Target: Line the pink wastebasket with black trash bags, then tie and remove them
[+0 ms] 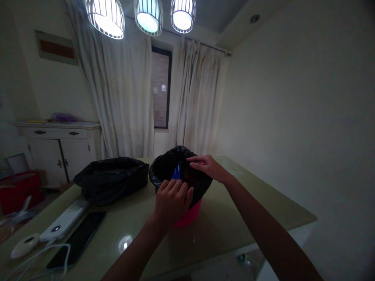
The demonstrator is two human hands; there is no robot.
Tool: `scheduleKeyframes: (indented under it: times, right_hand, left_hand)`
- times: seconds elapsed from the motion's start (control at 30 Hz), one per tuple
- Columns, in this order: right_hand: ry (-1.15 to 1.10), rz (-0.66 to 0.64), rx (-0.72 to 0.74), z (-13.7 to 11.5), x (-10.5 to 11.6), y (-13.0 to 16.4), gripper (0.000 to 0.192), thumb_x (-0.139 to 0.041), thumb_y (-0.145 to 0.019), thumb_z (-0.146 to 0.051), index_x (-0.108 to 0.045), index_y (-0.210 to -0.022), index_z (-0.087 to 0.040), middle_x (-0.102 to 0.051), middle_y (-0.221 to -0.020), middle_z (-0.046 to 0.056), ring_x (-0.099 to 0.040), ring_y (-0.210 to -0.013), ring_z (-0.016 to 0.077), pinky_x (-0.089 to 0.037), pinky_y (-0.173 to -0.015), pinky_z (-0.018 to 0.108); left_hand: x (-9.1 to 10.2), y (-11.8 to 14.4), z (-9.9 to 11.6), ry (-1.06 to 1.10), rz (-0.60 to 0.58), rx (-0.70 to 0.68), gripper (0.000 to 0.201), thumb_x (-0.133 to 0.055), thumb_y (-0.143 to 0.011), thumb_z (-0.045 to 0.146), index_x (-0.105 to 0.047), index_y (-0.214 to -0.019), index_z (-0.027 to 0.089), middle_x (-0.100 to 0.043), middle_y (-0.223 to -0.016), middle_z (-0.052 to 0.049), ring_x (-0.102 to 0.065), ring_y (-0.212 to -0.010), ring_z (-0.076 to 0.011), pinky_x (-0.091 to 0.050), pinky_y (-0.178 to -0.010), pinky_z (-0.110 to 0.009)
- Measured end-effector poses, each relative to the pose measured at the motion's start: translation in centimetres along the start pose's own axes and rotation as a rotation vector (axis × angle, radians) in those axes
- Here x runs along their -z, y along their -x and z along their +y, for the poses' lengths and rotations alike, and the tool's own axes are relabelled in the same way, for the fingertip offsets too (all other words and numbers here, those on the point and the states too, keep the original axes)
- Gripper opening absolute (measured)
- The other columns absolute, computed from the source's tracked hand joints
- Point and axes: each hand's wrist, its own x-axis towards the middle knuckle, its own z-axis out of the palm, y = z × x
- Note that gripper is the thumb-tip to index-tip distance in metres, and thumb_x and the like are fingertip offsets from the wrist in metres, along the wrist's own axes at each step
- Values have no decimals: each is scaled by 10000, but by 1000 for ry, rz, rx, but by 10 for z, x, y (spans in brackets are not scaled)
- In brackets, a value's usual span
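The left hand grips the crinkled, glossy black bag (its mouth roundish) lining a pink bin. The right hand reaches over the rim, fingers extended.

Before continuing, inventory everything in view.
Bin: 1, pink, tabletop
Bin liner: 1, black, in bin
Packet: 1, blue, inside liner
Plastic bag: 1, black, beside bin
Smartphone: 1, black, table left
Likely power bank: 1, white, beside smartphone
Oval device: 1, white, table left
Cable: 1+, white, by smartphone
Table: 1, greenish, foreground
Pendant lamps: 3, white, overhead
Curtains: 2, cream, background
Window: 1, dark, between curtains
Cabinet: 1, white, background
Box: 1, red, left
Left hand: 1, bare, gripping liner
Right hand: 1, bare, at rim
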Motion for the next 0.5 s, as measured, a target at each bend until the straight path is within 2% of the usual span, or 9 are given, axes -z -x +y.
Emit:
scheduleKeyframes:
  times: [0.07, 0.2, 0.4, 0.5]
  right_hand:
    - [-2, -26, -13, -2, -7, -9, 394, -824, -856, -483, -867, -1170, -247, -836, -1186, 78, -759, -1138, 306, -544, -1099, 499]
    - [-192, -32, -94, 0, -13, -19, 466, -899, -765, -439, -857, -1185, -240, -847, -1070, 54, -774, -965, 236, -595, -980, 426]
    - [-667, 220, -243, -8, -7, -21, 453, -978, -597, -339, -862, -1020, -225, -833, -1006, 44, -744, -922, 189, -602, -843, 314]
    - [-782, 199, -275, -20, -19, -18, 471, -987, -595, -314, -852, -1038, -225, -807, -956, 25, -713, -858, 155, -577, -772, 267]
  left_hand:
    - [0, -4, 1, -46, 27, 16, 367, -517, -1095, 298, -616, -746, 243, -648, -709, -36, -601, -723, -242, -357, -738, -434]
    - [2, -6, -2, -121, 66, 11, 397, -541, -1085, 304, -600, -697, 247, -620, -659, -28, -577, -676, -228, -338, -705, -420]
    - [5, 1, -9, -145, 44, 21, 395, -559, -1082, 320, -615, -700, 236, -624, -672, -33, -584, -684, -236, -341, -706, -426]
    - [1, 0, -5, -122, 30, 29, 384, -555, -1081, 313, -637, -716, 229, -645, -687, -47, -603, -703, -250, -349, -717, -435]
